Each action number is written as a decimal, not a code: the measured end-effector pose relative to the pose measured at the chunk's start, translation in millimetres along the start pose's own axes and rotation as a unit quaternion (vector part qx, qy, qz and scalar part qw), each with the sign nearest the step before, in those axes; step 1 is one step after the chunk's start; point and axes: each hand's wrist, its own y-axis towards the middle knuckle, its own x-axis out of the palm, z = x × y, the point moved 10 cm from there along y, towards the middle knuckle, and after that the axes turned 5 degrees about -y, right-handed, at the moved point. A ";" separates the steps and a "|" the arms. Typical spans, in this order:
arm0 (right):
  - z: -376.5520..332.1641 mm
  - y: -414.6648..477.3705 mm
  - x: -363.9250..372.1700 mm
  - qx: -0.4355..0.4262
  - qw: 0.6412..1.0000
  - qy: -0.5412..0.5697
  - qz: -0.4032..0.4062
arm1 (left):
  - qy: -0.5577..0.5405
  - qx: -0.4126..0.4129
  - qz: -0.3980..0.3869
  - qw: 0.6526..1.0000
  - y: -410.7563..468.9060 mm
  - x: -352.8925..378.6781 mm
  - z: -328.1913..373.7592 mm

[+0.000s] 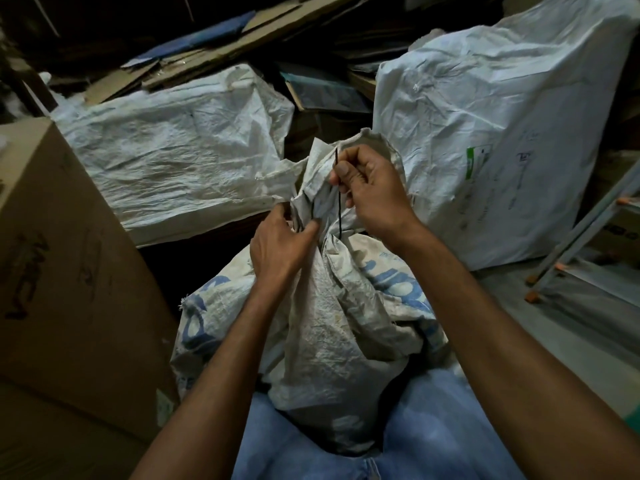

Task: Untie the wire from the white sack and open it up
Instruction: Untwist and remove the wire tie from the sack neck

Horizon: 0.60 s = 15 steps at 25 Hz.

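Observation:
A worn white woven sack (pixel 329 327) with blue print stands between my knees, its mouth gathered into a bunched neck. A thin black wire (pixel 338 209) runs up along that neck. My right hand (pixel 370 192) pinches the wire between thumb and fingers, with its free end poking up above the thumb. My left hand (pixel 280 247) grips the bunched neck fabric just below and to the left. The lower part of the wire disappears into the folds.
A large cardboard box (pixel 62 271) stands close on the left. Two other filled white sacks lie behind, one at back left (pixel 180 150) and one at right (pixel 502 133). Flattened cardboard is piled at the back. A metal frame with orange feet (pixel 571 244) leans at right.

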 end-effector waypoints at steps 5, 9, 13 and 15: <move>-44.3 9.6 -7.5 -0.059 0.998 -0.008 0.010 | -0.010 0.005 -0.016 1.000 3.5 -10.9 -0.7; -60.0 14.5 -3.9 -0.067 0.998 -0.005 0.000 | -0.095 0.005 0.002 0.995 6.8 -25.5 6.0; -78.2 20.5 -6.7 -0.089 0.996 -0.009 0.013 | -0.081 0.022 0.001 0.996 9.1 -36.2 6.8; -83.3 25.3 -1.9 -0.100 0.994 -0.038 0.015 | -0.093 0.023 0.009 0.995 11.4 -42.8 13.1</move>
